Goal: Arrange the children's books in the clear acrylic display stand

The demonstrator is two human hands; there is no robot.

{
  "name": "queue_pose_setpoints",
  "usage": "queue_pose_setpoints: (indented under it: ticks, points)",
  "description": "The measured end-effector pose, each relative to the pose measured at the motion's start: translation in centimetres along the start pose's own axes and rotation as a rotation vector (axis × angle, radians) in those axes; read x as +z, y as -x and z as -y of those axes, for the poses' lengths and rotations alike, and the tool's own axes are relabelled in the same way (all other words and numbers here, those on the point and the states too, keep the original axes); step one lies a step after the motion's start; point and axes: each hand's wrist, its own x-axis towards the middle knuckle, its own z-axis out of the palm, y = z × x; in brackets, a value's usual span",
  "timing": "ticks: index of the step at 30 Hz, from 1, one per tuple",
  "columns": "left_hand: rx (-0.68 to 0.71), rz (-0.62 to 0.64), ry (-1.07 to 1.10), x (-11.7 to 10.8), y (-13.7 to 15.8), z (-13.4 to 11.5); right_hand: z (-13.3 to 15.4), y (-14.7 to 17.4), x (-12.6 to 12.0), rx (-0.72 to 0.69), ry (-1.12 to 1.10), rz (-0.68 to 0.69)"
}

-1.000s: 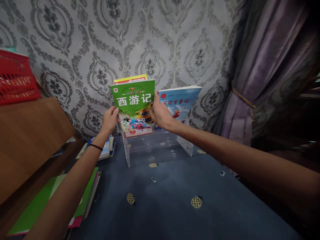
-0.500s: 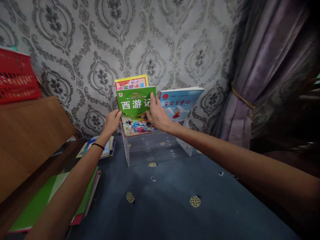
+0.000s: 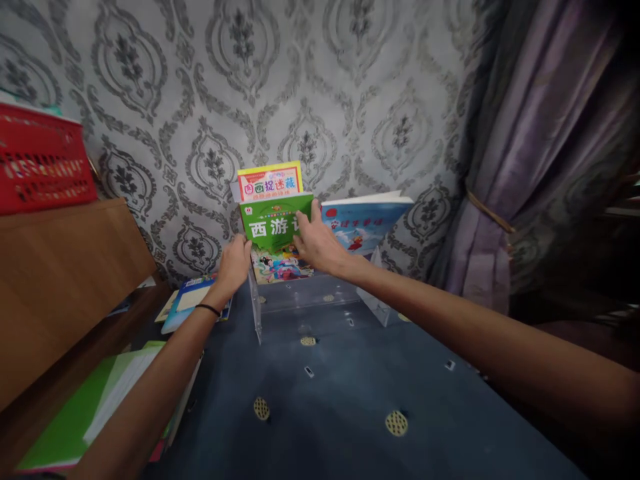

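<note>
A green picture book [image 3: 273,230] with white Chinese characters stands upright, leaning back on a clear acrylic stand [image 3: 373,307]. My left hand [image 3: 234,267] is closed on its left edge. At the right edge, my right hand [image 3: 323,243] grips the same book, covering part of its title. Behind it rises a yellow and red book [image 3: 270,183], with only its upper part showing. A blue book [image 3: 373,223] leans on the stand to the right, close behind my right hand, its lower part partly hidden by my forearm.
The stand is on a dark blue patterned cloth [image 3: 340,400] against a wallpapered wall. Left are a small book stack [image 3: 187,303], green-covered books [image 3: 75,407], a wooden box [image 3: 75,267] and a red basket [image 3: 45,160]. A purple curtain [image 3: 500,200] hangs at the right.
The green book sits slightly lower, showing more of the yellow and red book behind it. My right fingers have shifted down its edge. The whole view has also shifted a little.
</note>
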Motion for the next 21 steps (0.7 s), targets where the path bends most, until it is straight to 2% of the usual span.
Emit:
queue_pose_setpoints:
  ticks: [6,11,15,21]
  points:
    - [-0.033,-0.121,0.145,0.7,-0.5,0.5,1.1,-0.6,-1.6,0.077,0.048,0.055]
    - [-0.005,-0.077,0.244,1.0,-1.5,1.1,1.2,-1.3,-2.1,0.155,0.050,0.127]
    - [-0.021,-0.045,0.256,0.7,-2.0,1.3,0.7,-1.4,-1.2,0.225,0.028,0.196]
    - [-0.063,0.013,0.292,0.4,-2.4,1.6,0.5,0.6,2.1,0.293,0.006,0.201]
